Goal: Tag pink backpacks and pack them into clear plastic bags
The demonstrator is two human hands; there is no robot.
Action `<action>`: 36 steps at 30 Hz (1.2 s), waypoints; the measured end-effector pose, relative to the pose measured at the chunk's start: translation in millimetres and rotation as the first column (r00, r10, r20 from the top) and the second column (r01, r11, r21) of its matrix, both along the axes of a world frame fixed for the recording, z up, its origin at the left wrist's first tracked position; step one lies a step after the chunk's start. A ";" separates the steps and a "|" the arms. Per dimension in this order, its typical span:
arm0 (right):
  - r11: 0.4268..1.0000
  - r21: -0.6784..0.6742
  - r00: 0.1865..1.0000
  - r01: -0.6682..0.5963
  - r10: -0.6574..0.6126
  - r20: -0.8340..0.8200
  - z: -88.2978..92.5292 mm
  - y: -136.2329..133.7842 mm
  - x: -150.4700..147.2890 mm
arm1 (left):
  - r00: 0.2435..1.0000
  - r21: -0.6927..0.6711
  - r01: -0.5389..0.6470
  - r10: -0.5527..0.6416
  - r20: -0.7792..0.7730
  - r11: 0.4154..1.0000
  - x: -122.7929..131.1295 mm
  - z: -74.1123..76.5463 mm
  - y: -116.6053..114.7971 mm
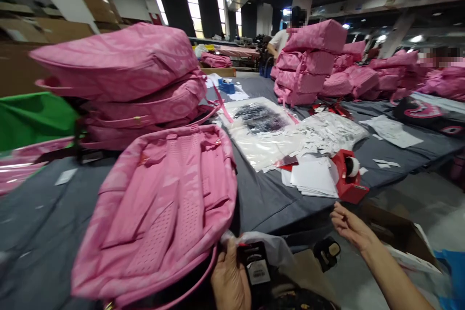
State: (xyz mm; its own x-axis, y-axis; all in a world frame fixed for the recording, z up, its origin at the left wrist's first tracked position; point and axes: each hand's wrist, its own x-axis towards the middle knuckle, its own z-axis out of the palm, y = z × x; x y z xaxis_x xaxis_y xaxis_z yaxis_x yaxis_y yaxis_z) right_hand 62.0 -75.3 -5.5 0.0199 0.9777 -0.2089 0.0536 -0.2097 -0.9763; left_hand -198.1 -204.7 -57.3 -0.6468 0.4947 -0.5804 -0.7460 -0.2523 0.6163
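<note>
A pink backpack (163, 213) lies back-side up on the grey table (269, 198), its straps facing me. At the bottom edge my left hand (229, 278) is closed on a black hang tag (256, 264) with a white barcode label, next to a thin clear plastic bag (274, 246). My right hand (350, 226) hovers off the table's front edge below a red tape dispenser (349, 177). Its fingers are loosely spread and hold nothing.
Stacked pink backpacks (123, 82) rise behind the near one; more piles (308, 63) stand further back. Clear bags of paper slips (290, 133) and white cards (314, 177) lie mid-table. A cardboard box (395, 232) sits on the floor at right. Other people work at the back.
</note>
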 end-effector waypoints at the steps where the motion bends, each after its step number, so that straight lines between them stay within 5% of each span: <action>1: 0.993 -0.039 0.993 -0.109 0.107 -0.053 1.4 -8.3 -21.2 | 1.000 0.029 -0.004 0.004 0.006 1.000 2.3 3.7 -0.7; 3: 0.918 -0.055 0.911 -0.393 0.381 -0.155 12.8 -25.0 -63.7 | 1.000 0.081 -0.008 0.009 -0.017 0.997 6.7 9.1 -0.4; 4: 0.834 -0.026 0.824 -0.551 0.539 -0.174 21.6 -31.3 -83.5 | 0.999 0.091 -0.008 0.012 -0.044 0.996 8.1 10.4 0.8; 7: 0.476 0.106 0.482 -0.873 0.876 0.031 46.7 -35.4 -136.6 | 0.993 0.099 0.003 0.009 -0.119 0.995 8.3 10.5 5.8; 9: 0.278 0.163 0.316 -0.947 0.901 0.296 53.1 -28.7 -167.2 | 0.990 0.128 0.009 0.009 -0.141 0.992 7.6 11.5 7.5; 12: 0.133 0.200 0.232 -0.971 0.736 0.637 46.4 -14.4 -199.2 | 0.983 0.186 -0.002 0.036 -0.181 0.983 8.1 16.7 7.5; 18: 0.097 0.032 0.071 -0.995 0.425 0.902 38.1 -4.5 -214.0 | 0.967 0.220 -0.034 0.088 -0.240 0.975 8.0 19.3 7.8; 22: 0.112 -0.081 -0.037 -0.990 0.344 0.938 45.4 -10.5 -217.6 | 0.966 0.219 -0.014 0.070 -0.250 0.976 6.7 15.5 8.0; 27: 0.105 -0.094 -0.065 -0.990 0.256 0.965 47.7 -10.1 -222.8 | 0.969 0.236 0.002 0.056 -0.239 0.972 6.9 14.1 4.3; 31: 0.080 -0.099 -0.078 -0.992 0.232 0.970 47.7 -7.4 -225.0 | 0.975 0.280 0.012 0.051 -0.216 0.960 7.4 16.9 1.1; 36: 0.099 -0.092 -0.051 -0.991 0.355 0.933 44.5 -3.0 -216.8 | 0.990 0.150 -0.063 0.080 -0.113 0.987 4.9 15.3 4.9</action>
State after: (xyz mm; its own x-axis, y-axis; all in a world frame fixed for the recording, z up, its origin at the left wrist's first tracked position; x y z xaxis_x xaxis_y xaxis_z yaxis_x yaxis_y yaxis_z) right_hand -154.8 -78.3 39.0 -0.9435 0.2985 -0.1438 0.3276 0.9056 -0.2695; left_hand -193.2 -199.7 -42.0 -0.7434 0.5181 -0.4230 -0.6468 -0.3958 0.6520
